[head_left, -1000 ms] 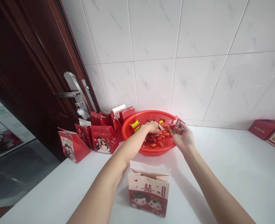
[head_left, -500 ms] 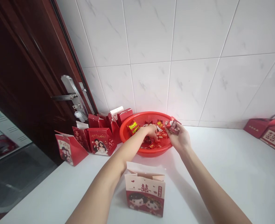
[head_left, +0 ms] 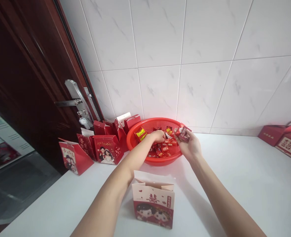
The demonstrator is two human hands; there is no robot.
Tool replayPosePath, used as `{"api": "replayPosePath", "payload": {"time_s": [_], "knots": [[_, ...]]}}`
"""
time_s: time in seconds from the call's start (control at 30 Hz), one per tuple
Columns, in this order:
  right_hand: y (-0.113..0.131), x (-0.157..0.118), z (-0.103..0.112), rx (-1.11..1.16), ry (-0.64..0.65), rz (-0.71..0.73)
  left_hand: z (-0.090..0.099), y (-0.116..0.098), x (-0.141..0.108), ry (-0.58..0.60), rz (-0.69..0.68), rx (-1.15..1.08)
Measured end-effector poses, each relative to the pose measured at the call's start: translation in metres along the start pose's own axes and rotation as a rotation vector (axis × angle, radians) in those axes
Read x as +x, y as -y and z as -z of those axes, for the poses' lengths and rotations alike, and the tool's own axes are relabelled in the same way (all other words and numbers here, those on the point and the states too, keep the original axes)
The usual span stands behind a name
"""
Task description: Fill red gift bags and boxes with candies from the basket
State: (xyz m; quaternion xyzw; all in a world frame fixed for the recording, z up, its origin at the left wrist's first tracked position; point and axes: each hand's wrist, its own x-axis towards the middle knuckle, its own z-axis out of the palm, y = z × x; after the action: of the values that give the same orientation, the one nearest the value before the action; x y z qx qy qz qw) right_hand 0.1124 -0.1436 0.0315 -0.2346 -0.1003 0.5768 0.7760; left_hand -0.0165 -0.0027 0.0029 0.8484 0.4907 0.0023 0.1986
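The small red-wrapped candies (head_left: pixel 165 148) lie loose in a round red plastic mesh basket (head_left: pixel 166 161), which I see standing near the desk's far edge. A yellow-and-red packet (head_left: pixel 141 134) lies among them, on the basket's left side. My left hand (head_left: pixel 159 135) reaches down into the basket with its fingers curled among the candies; I cannot tell whether they grip anything. My right hand (head_left: pixel 191 144), well clear of the left, is turned palm up at the basket's right rim, its fingers closed around a few dark-red wrapped packets (head_left: pixel 184 133). Nearer the desk's front edge, between my forearms, an open-topped white-and-red cardboard box (head_left: pixel 153 210) with a printed cartoon couple stands upright. Peaked red cardboard gift boxes (head_left: pixel 106 148) crowd the desk's far left corner, beside the basket. Along the far edge to the right sit red boxes with a handle (head_left: pixel 271 135). White marbled wall tiles (head_left: pixel 157 36) rise behind the white desk (head_left: pixel 236 177), and a dark-brown door (head_left: pixel 29 56) with a silver lever handle (head_left: pixel 70 103) stands beyond its left edge.
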Motion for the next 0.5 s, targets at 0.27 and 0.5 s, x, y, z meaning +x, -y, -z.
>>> {"api": "replayPosePath", "payload": {"time_s": [0.27, 0.5], "knots": [[-0.001, 0.000, 0.001, -0.007, 0.004, 0.003, -0.005, 0.036, -0.036, -0.249, 0.039, -0.163], [0.000, -0.001, -0.001, -0.014, 0.002, 0.001, -0.038, 0.058, -0.083, -0.452, 0.096, -0.326]]}}
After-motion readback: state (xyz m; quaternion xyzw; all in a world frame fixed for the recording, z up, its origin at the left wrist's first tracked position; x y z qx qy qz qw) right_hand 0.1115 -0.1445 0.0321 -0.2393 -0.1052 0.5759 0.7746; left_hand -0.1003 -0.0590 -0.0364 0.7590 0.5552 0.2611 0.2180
